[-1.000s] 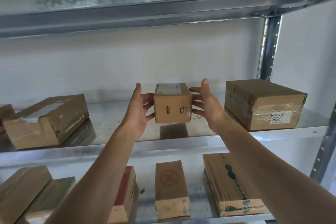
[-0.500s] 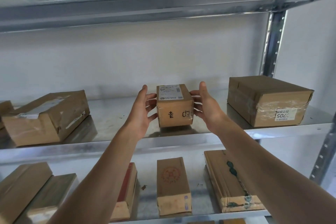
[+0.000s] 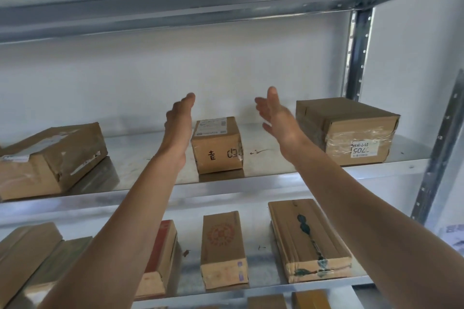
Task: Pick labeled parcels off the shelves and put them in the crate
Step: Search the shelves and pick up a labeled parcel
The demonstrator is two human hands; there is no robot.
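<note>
Left hand [image 3: 178, 118] and right hand [image 3: 279, 119] lifted off small parcel [image 3: 218, 149], parcel on shelf [image 3: 263, 158]

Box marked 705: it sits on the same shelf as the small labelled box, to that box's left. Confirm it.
Wrong side. The head view shows the box marked 705 on the same shelf as the small labelled box, but to that box's right.

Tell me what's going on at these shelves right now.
A person faces a grey metal shelving unit stocked with cardboard parcels. The left hand and right hand are raised and open on either side of a small brown cardboard box with a white label on top, which sits on the middle shelf. Neither hand grips it. No crate is in view.
</note>
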